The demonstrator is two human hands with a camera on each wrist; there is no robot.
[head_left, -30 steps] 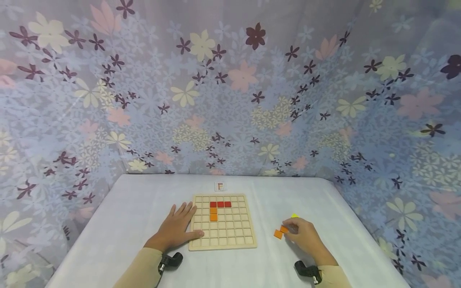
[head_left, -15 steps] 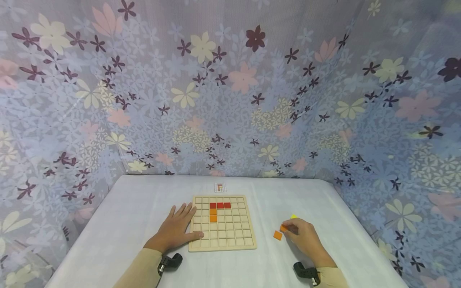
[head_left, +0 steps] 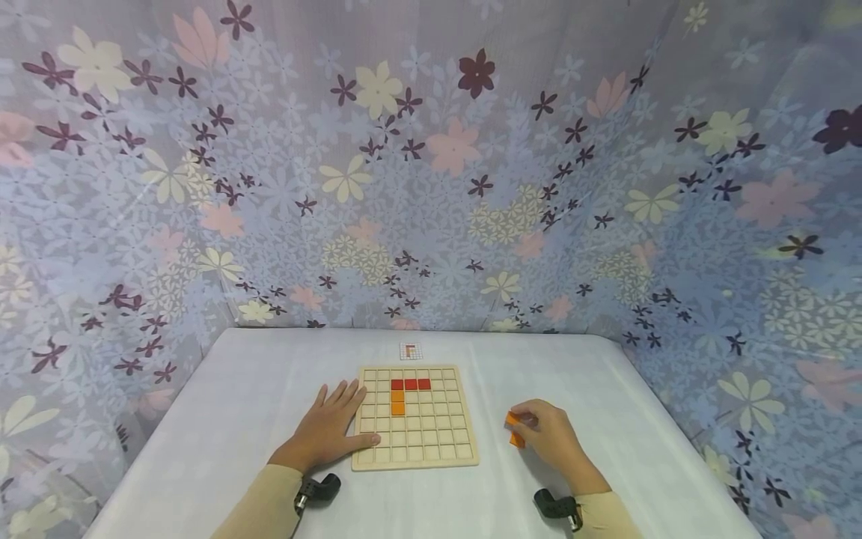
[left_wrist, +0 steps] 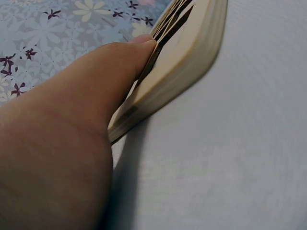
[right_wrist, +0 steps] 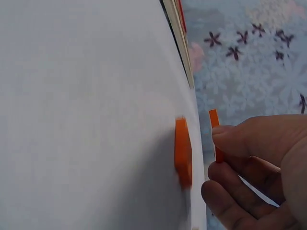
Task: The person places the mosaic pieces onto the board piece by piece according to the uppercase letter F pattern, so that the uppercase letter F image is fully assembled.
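Note:
My left hand (head_left: 326, 427) lies with straight fingers along the left edge of a wooden grid board (head_left: 431, 453). Its thumb (left_wrist: 120, 60) reaches over the rim in the left wrist view. On the board, a row of red square tiles (head_left: 411, 384) meets two orange square tiles (head_left: 398, 402) below its left end. To the right of the board, my right hand (head_left: 555, 442) pinches an orange tile (right_wrist: 214, 118) between thumb and fingers, raised above the table. Another orange tile (right_wrist: 183, 148) lies on the cloth close beneath that hand.
A small printed card (head_left: 411, 351) with a coloured grid pattern lies behind the board. White cloth (head_left: 283, 374) covers the table, and a floral curtain (head_left: 431, 187) hangs behind and around it.
My right hand has picked up an orange tile and moved left toward the board, now over the other orange tile. The yellow tile behind the hand has gone out of sight. My left hand stays put.

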